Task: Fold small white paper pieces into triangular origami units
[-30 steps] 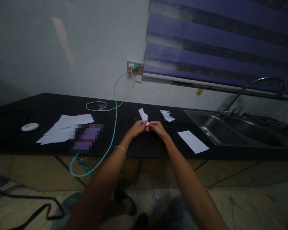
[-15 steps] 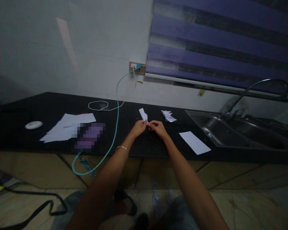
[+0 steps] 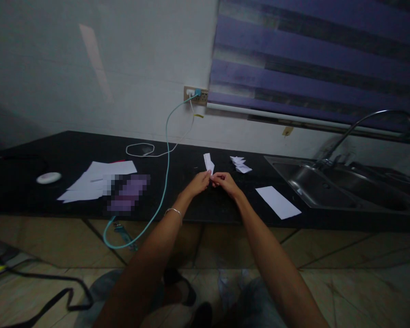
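Both my hands meet over the middle of the black counter (image 3: 37, 150). My left hand (image 3: 198, 182) and my right hand (image 3: 225, 181) each pinch the lower end of a small folded white paper strip (image 3: 208, 162), which sticks up and back from my fingertips. A silver bangle sits on my left wrist. Just behind my right hand lies a little heap of folded white paper bits (image 3: 239, 164). A flat white paper sheet (image 3: 277, 202) lies to the right, near the counter's front edge.
A loose stack of white sheets (image 3: 92, 180) and a blurred purple object (image 3: 126, 192) lie at left, with a white round disc (image 3: 48, 177) beyond. A teal cable (image 3: 164, 150) hangs from the wall socket (image 3: 195, 95) over the counter edge. A steel sink (image 3: 328, 187) with faucet is at right.
The paper strip has tilted more upright between my fingers, and my hands shifted slightly. The camera view drifted a little.
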`<state>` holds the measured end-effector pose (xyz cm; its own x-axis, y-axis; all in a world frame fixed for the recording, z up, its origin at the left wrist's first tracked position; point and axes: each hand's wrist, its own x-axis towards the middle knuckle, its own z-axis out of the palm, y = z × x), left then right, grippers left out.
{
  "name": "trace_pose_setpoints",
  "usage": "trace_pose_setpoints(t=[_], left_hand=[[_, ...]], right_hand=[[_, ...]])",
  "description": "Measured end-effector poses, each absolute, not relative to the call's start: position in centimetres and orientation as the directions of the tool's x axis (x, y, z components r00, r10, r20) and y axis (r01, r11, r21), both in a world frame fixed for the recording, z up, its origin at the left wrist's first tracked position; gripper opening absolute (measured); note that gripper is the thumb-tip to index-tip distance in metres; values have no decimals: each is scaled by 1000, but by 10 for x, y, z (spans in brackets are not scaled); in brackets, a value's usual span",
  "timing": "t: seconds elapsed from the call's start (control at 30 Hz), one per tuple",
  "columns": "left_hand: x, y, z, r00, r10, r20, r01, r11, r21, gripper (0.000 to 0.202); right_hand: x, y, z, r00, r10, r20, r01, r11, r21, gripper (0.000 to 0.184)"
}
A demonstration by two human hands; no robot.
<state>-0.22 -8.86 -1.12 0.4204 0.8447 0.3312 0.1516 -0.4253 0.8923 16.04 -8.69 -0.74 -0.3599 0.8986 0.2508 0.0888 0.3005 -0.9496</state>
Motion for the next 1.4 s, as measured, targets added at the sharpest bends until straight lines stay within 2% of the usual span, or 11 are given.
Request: trace_pose_setpoints(t=[0.27, 0.47, 0.67, 0.83, 0.93, 1.07, 1.2, 1.4], left_hand=[[-1, -83, -12, 374, 884, 281, 189, -369, 910, 60], [-3, -77, -17, 440, 847, 300, 128, -389, 912, 62], [-5, -81, -15, 483, 819, 309, 80, -393, 916, 64], [-3, -84, -10, 496, 819, 288, 46, -356, 933, 62], [-2, -79, -10, 382, 894, 235, 50, -274, 960, 59], [-3, -70, -11, 223, 956, 193, -6, -197, 980, 42], [-4, -64, -14, 184, 960, 209, -12, -211, 977, 36], [-5, -67, -14, 123, 945, 302, 22, -307, 952, 37]], right_hand=[[162, -85, -8, -297, 918, 262, 71, 295, -953, 23], [162, -84, -10, -327, 907, 266, 78, 306, -949, 27], [161, -87, -8, -355, 900, 253, 139, 318, -938, 39], [160, -92, -5, -369, 892, 263, 98, 319, -943, 38], [159, -92, -7, -342, 901, 267, 111, 321, -941, 34], [157, -92, -8, -271, 911, 310, 197, 368, -909, 33], [153, -94, -6, -333, 881, 335, 219, 418, -882, 32], [150, -96, -7, -459, 851, 255, 245, 397, -885, 33]])
